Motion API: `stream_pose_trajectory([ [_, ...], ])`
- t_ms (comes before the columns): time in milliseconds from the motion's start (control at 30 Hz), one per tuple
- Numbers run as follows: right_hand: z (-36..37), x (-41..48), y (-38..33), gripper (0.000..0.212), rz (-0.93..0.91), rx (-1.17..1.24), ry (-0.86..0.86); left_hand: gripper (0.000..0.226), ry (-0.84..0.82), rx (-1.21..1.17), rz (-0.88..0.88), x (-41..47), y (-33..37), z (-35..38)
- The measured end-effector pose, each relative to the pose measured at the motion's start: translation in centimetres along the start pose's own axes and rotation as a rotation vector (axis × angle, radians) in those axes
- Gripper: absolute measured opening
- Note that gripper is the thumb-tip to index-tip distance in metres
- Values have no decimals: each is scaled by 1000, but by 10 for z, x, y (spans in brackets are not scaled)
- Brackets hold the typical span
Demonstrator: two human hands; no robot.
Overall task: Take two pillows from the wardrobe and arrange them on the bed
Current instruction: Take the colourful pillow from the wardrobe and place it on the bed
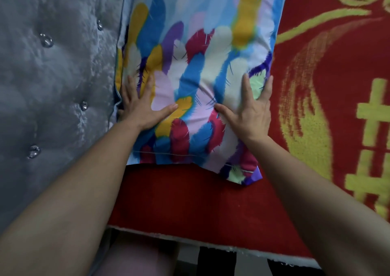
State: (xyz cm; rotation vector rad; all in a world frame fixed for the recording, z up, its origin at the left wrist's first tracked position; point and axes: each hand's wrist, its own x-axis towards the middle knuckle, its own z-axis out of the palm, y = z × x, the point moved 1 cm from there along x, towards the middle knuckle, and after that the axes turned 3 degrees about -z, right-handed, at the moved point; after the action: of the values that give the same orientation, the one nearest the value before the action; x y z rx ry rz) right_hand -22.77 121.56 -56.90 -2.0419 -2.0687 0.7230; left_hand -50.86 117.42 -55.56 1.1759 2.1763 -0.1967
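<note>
A plump pillow in a multicoloured feather-print cover lies on a red blanket with yellow woven motifs, its left edge against the grey button-tufted padded headboard. The left hand presses flat on the pillow's near left part, fingers spread. The right hand presses flat near the right edge, fingers also spread, gripping nothing.

- The pillow you handled lay flat on the red bed, its long side tight against the grey headboard.
- Its case was printed with blue, yellow, red, purple and white feathers.
</note>
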Motion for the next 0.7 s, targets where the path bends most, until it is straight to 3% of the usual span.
stream_pose_trajectory([
  [133,20,-9,-22,65,-182,-220,149,104,73,34,-60,-15,-4,25],
  [233,40,-20,-38,55,-304,-232,58,96,174,28,-70,-12,-6,38],
  [367,39,-33,-4,78,-361,-330,-49,86,292,34,-59,-18,-6,55],
  [567,29,-71,52,79,-273,-314,-163,85,295,49,-51,-46,-7,77],
  [700,35,-61,46,81,-248,-331,-216,84,279,56,-54,-35,-11,80],
])
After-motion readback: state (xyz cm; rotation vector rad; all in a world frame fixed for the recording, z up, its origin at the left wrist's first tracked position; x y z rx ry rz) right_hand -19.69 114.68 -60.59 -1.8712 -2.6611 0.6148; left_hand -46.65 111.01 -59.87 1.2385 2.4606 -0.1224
